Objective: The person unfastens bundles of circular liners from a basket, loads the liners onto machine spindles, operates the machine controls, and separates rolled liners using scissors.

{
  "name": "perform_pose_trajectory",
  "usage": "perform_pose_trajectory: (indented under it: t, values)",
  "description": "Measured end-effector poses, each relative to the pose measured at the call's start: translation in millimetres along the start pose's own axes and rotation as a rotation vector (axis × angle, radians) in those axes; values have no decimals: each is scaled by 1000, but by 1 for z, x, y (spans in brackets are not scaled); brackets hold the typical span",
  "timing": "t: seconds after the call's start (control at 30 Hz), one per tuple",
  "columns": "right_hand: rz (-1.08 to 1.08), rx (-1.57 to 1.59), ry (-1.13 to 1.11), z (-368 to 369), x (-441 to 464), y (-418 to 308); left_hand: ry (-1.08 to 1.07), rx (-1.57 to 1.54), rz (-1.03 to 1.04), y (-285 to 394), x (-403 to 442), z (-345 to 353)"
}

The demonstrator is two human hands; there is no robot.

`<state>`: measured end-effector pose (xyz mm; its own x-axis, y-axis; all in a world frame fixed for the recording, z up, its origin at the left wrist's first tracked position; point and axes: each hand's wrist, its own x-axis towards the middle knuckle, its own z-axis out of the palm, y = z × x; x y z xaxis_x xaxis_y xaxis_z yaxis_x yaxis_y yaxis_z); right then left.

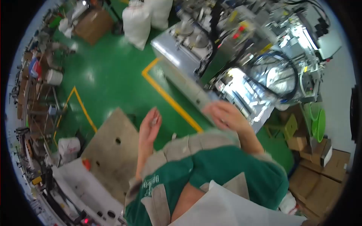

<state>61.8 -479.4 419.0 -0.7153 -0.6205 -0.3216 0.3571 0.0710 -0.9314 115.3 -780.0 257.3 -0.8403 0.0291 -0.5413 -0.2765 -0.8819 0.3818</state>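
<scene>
My left hand [150, 127] is held out over the green floor beside the tan board, its fingers curled in. A small white piece [154, 121] shows within those fingers; its kind is too small to make out. My right hand [226, 116] is near the front edge of the machine bench [184, 81], slightly blurred, with fingers bent and pressed together. Whatever it may hold is hidden. Bright metal machine parts [241, 90] lie just beyond it.
A tan board with holes [113, 147] stands at my left, by a pale machine casing [85, 188]. White sacks [136, 24] and a cardboard box [93, 26] sit on the far floor. Green baskets [318, 124] and cardboard boxes [320, 177] are at the right.
</scene>
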Motion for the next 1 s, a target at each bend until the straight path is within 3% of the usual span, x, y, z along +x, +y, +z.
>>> perform_pose_trajectory:
  t: [0.07, 0.1, 0.17, 0.27, 0.37, 0.4, 0.57, 0.67, 0.73, 0.83, 0.87, 0.9, 1.0]
  values:
    - [-159, 41, 29, 39, 91, 13, -268, 106, 25, 36, 20, 22]
    - [-138, 151, 72, 49, 136, 28, -174, 146, -22, 53, 27, 40]
    - [11, 502, 39, 63, 203, 41, -294, 112, -33, 75, 63, 45]
    - [177, 631, 105, 56, 279, 52, -204, 342, 239, 104, 114, 47]
    - [205, 629, 111, 44, 355, 71, -239, 1009, 597, 147, 159, 64]
    - [238, 604, 90, 38, 380, 69, -239, 1147, 616, 159, 177, 70]
    - [109, 743, 158, 13, 500, 55, -256, 1191, 535, 212, 275, 101]
    - [132, 945, 211, -4, 544, 47, -348, 1386, 677, 225, 327, 115]
    - [184, 1066, 329, -17, 552, 23, -535, 1425, 492, 235, 363, 120]
    - [194, 1211, 402, -45, 571, 31, -1007, 1566, 591, 246, 426, 120]
    - [171, 1236, 292, -54, 575, 39, -1071, 1549, 530, 245, 443, 124]
    - [191, 1274, 364, -55, 576, 23, -1116, 1541, 464, 248, 459, 125]
    - [-40, 1210, 296, -70, 594, 39, -1198, 1528, 304, 265, 504, 136]
